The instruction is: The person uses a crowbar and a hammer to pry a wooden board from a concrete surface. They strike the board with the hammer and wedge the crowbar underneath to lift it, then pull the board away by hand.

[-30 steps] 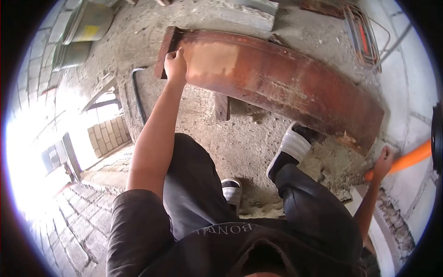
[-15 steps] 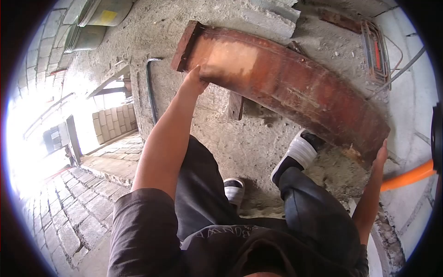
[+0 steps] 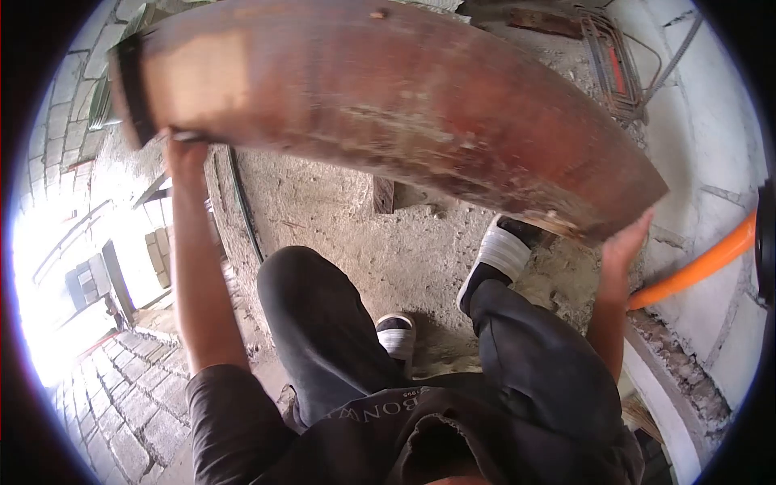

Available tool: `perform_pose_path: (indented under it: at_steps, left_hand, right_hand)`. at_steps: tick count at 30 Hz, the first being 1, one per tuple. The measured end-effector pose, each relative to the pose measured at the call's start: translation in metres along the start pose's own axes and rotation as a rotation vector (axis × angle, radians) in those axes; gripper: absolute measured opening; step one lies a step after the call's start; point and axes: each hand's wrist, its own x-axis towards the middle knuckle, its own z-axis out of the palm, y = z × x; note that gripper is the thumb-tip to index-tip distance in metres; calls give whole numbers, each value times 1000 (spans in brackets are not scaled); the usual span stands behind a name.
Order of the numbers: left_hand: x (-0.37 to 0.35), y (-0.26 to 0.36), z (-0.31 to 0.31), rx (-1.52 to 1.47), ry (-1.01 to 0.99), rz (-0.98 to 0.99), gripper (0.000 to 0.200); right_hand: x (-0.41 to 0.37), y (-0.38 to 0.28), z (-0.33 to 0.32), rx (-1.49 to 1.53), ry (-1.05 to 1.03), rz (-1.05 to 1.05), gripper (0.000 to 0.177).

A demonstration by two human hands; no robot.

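A long reddish-brown wooden board [image 3: 388,97], scuffed and with a pale patch near its left end, spans the upper part of the view, raised above the floor. A darker crosspiece [image 3: 131,93] caps its left end. My left hand [image 3: 187,153] grips the lower edge beside that crosspiece, its fingers partly hidden under the board. At the lower right corner, my right hand [image 3: 629,241] holds the board's other end, with its fingertips partly out of sight.
Bent metal rods [image 3: 610,69] lie at the upper right by a pale block wall [image 3: 695,137]. An orange pipe [image 3: 699,271] sticks out at right. A small wood block [image 3: 383,195] rests on the rough floor between board and feet. Brick paving [image 3: 121,396] lies lower left.
The board has come up off the floor, closer to the camera, and its left end has swung left. My left hand has moved left with it; my right hand has shifted slightly up and left.
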Motion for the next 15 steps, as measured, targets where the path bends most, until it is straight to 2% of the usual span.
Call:
perform_pose_path:
  at_steps: [1,2,4,6,7,8,10,12,14,15]
  left_hand:
    - [-48,28,41,150,-48,50,48]
    - [-33,76,12,400,-293,179,44]
    - [14,204,-41,658,-341,167,42]
    - [12,299,-24,335,-527,-106,49]
    - [12,343,-12,287,-187,-27,50]
    - [2,377,12,328,-71,111,50]
    - [-42,419,59,577,68,452,50]
    - [-101,436,112,867,200,767,51]
    - [-166,426,168,1115,278,996,51]
    - [-199,412,196,1217,290,1099,51]
  right_hand:
    - [-13,7,13,-2,-34,-8,64]
    - [-23,17,22,-6,-69,-19,63]
    - [-23,65,20,24,-123,-8,62]
    - [-42,93,36,-165,-283,-14,60]
    - [-57,107,50,-114,-253,125,58]
    - [-72,116,66,-59,-226,266,57]
    - [-96,108,93,-219,-387,466,52]
    - [-82,171,78,-307,-823,450,50]
    - [-89,170,89,-440,-1236,264,49]
    - [-98,162,100,-440,-1226,257,49]
